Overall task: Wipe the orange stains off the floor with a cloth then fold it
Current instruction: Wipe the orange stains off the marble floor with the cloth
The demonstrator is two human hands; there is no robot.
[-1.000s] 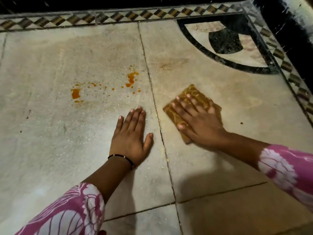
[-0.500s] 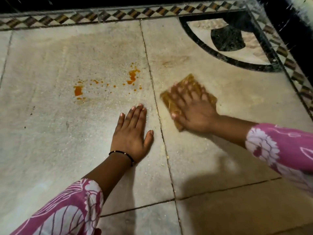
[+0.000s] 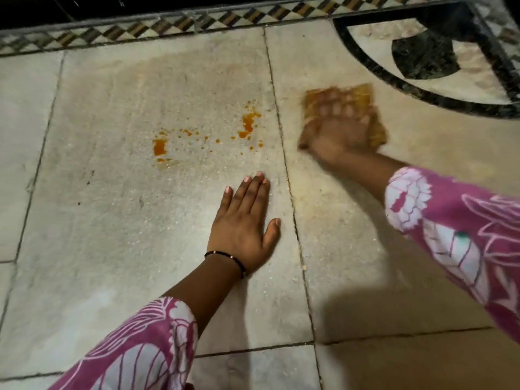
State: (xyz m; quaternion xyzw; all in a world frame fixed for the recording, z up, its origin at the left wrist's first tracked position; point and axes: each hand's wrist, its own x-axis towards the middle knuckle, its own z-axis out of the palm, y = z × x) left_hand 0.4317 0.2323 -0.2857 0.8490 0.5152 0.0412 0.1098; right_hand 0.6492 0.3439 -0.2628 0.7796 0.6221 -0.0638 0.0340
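Note:
Orange stains lie scattered on a pale stone floor tile, with a second larger blot further left and small drops between them. To their right, across a tile joint, a yellow-brown cloth lies flat on the floor. My right hand presses down on it with fingers spread over the cloth, blurred by motion. My left hand rests palm down on the floor below the stains, fingers apart, holding nothing. It wears a thin black bracelet.
A checkered inlay border runs along the far edge of the floor, with darkness beyond it. A black curved inlay pattern fills the far right corner. Tile joints cross the floor. Pink patterned sleeves cover both forearms.
My right hand has slid the cloth away from me, toward the far right inlay. My left hand has stayed flat in place. The stains look the same.

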